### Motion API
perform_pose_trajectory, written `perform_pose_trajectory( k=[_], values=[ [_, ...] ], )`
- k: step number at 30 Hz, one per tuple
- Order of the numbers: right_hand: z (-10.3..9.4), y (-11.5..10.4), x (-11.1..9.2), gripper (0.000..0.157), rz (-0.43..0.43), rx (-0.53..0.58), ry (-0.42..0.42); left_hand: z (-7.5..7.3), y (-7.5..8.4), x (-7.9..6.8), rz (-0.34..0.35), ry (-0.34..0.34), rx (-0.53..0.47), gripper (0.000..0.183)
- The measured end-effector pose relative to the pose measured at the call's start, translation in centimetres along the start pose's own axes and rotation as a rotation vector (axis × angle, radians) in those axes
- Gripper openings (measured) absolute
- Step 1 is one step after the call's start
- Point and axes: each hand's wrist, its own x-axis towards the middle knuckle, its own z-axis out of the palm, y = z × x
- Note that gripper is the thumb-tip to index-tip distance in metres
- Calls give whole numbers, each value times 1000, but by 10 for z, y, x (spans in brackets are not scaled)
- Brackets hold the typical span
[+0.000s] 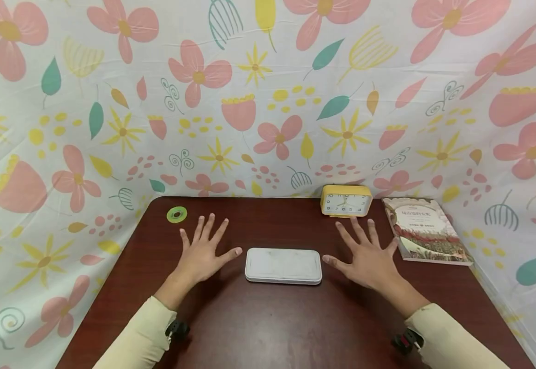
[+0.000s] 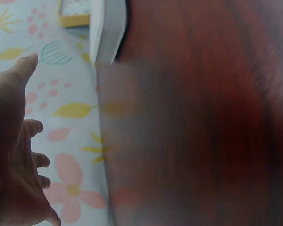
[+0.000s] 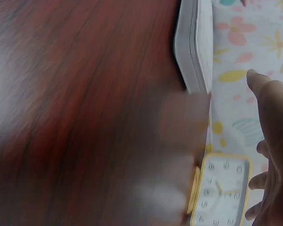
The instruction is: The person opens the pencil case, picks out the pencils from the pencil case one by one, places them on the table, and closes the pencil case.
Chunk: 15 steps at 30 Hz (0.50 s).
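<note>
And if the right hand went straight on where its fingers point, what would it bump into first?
Probably the yellow clock, just ahead of the right hand in the head view, though the hand may be high enough to pass over it.

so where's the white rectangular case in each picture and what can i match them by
Head: the white rounded rectangular case lies below centre, between the person's left hand and right hand.
Left wrist: the case is at the top edge, left of centre, partly cut off.
Right wrist: the case is at the top edge, right of centre, partly cut off.
Shared landmark: the white-dialled, yellow-framed rectangular clock, in all three.
</note>
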Motion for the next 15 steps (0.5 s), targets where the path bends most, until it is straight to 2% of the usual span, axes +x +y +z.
perform_pose_trajectory(
  k=[7,15],
  values=[
    [10,-35,14,101,-92,12,-4,20,12,-2,51,-96,-27,102],
    [26,-76,22,93,-225,-18,-26,38,23,0,144,-141,-23,110]
  ],
)
